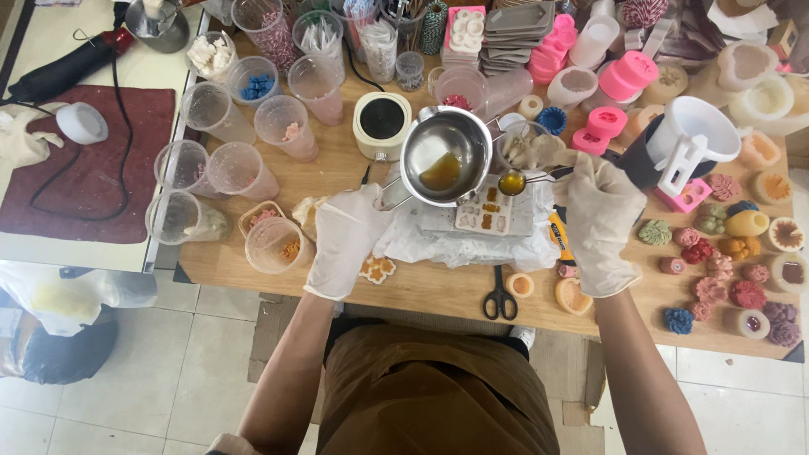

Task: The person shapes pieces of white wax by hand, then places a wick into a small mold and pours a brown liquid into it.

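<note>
A small steel pouring pot (445, 156) is held above a wooden worktable (421, 282) by the left hand (347, 240), which is gloved and closed round the pot's handle at the lower left of the bowl; the pot is kept level, so that the shallow pool of amber liquid (441, 172) lies at its bottom and not at the lip. A spoon (512, 182) is gripped by its handle in the gloved right hand (600, 221), fingers closed, with the bowl of the spoon filled with the same amber liquid and poised just beside the pot's rim, directly over a white tray mould (487, 211). Several cavities of that mould are seen to be filled with amber, others to be pale; the spoon appears to be used because the cavities are small. The mould is set on crumpled white paper (472, 249), apparently to catch drips. A cylindrical melter with a dark well (382, 120) stands just behind the pot. Black scissors (500, 297) lie at the table's near edge. Clear plastic cups (253, 143), some holding coloured pieces, are grouped to the left, within reach; pink moulds (628, 76) are stacked at the rear. Finished coloured castings (742, 278), many flower-shaped, are laid out to the right, apart from the pouring area.
</note>
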